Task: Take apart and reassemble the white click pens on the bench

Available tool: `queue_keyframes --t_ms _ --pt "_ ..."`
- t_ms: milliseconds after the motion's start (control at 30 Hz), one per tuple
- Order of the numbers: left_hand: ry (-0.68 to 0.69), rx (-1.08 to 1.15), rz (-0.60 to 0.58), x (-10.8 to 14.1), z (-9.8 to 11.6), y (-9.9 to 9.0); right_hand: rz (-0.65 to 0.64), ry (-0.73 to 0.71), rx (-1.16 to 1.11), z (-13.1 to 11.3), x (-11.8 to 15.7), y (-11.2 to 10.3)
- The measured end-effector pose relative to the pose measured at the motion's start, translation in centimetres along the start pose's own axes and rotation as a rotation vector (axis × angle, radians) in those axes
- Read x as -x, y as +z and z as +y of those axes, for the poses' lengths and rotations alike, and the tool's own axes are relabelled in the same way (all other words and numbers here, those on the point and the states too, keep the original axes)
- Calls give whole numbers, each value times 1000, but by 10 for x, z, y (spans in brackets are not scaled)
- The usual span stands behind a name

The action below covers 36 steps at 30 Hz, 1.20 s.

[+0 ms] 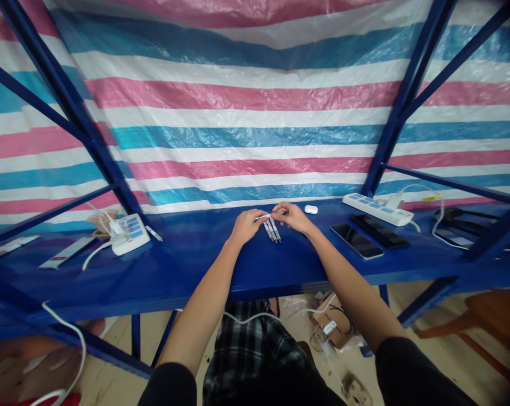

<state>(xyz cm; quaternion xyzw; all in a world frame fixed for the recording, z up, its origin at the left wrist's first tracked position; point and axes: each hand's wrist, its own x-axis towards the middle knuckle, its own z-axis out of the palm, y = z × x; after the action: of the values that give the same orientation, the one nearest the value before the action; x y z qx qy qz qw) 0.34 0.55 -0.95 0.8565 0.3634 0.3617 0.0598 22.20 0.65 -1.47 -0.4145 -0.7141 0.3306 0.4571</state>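
Note:
Several slim white pens (272, 231) with dark ends lie side by side on the blue metal table, between my hands. Across their far ends runs another thin pen (265, 216), level and partly covered by fingers. My left hand (247, 225) pinches its left end. At the other end, the fingers of my right hand (292, 217) are closed around it, close above the row. Whether the held pen touches the others I cannot tell.
A white earbud case (311, 209) sits beyond my right hand. Phones (357, 240) and a power strip (378, 209) lie to the right. On the left are another power strip (131, 233) and a loose white pen (154, 233). Blue frame posts rise on both sides.

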Motion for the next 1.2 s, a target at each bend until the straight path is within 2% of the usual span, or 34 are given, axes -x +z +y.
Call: queue_keyframes --t_ms 200,300,433,567,700,833,967,1133,1200 --pt "18 -46 20 0 1 0 35 2 -200 3 -3 5" --pt "36 -64 17 0 0 1 20 85 -188 3 -4 6" --pt "32 -80 4 0 0 1 24 72 -207 2 -3 5" --pt "35 -77 2 0 0 1 16 126 -217 1 -2 4" --pt "21 -70 -5 1 0 1 20 100 -232 1 -2 3" --pt "29 -60 -6 1 -1 1 -2 155 -191 3 -2 4" --pt "20 -40 -13 1 0 1 8 102 -183 4 -3 5" --pt "39 -21 -31 2 3 1 -24 166 -211 3 -2 5" --pt "28 -24 -33 1 4 1 -14 122 -204 3 -3 4"
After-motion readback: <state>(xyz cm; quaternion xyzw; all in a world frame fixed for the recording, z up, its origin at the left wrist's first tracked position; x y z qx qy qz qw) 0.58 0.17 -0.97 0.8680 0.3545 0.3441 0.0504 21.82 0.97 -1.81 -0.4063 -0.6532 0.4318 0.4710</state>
